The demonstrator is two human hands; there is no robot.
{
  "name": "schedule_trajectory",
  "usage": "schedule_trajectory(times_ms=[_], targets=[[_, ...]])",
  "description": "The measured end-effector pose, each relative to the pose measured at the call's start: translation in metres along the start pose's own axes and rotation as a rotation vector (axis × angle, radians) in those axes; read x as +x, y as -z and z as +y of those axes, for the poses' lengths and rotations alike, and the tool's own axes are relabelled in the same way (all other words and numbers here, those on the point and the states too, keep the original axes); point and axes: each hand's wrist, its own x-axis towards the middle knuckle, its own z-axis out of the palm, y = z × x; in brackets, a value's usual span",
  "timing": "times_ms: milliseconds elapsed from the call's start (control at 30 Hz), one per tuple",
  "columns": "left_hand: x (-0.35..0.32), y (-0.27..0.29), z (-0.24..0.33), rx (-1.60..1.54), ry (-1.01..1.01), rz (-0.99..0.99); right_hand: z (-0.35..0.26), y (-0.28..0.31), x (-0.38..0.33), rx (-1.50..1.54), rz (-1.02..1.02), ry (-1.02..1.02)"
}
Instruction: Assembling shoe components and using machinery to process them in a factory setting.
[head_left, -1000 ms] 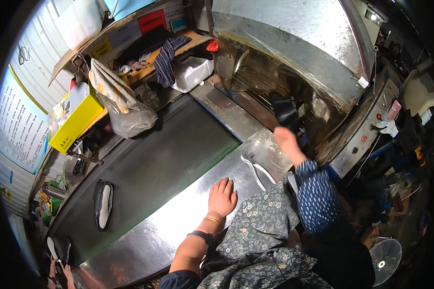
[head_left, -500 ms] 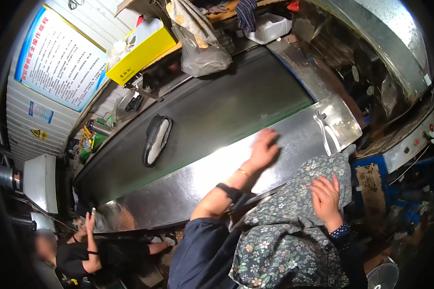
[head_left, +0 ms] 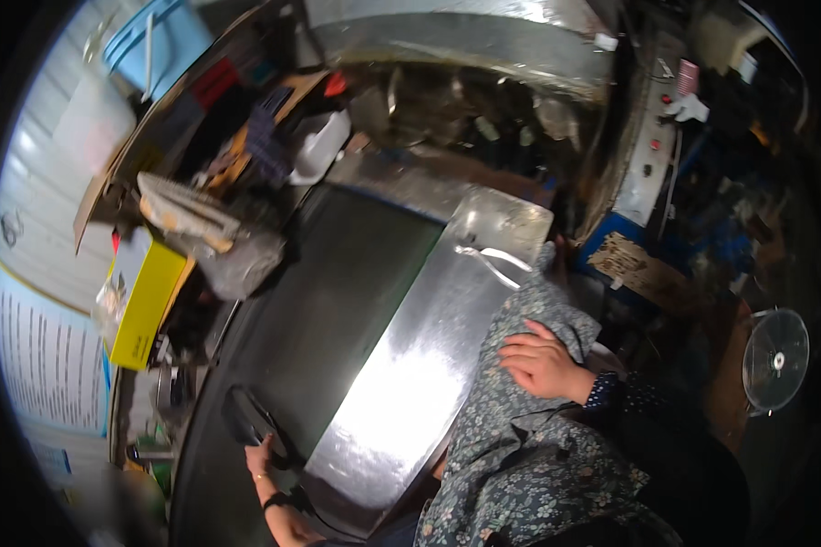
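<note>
On the dark belt, at the lower left, lies a black shoe, smeared by motion. My left hand reaches out to it, its fingers closed on the shoe's near edge. My right hand rests with fingers stretched on the floral apron over my lap, holding nothing. A pair of metal pincers lies on the far end of the shiny metal ledge beside the belt.
Beyond the belt's left edge are a yellow box, a plastic bag and a white tub. A large metal-hooded machine stands at the far end. A clear round fan-like disc is at the right.
My left hand has gone from above the metal ledge to the shoe and closed on it. My right hand has come down onto the apron. The view has swung to the right.
</note>
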Motion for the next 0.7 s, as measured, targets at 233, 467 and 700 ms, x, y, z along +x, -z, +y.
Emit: schedule_trajectory(times_ms=[233, 467, 700], targets=[[-0.058, -0.044, 0.105, -0.594, -0.162, 0.13, 0.005, -0.01, -0.011, 0.047, 0.079, 0.05], [-0.28, -0.042, 0.173, -1.352, -0.43, -0.739, 0.003, 0.033, 0.01, 0.418, -0.05, -0.15], [-0.466, -0.084, 0.258, -0.634, -1.23, -0.824, -0.003, 0.124, 0.03, 0.536, 0.255, -0.283]])
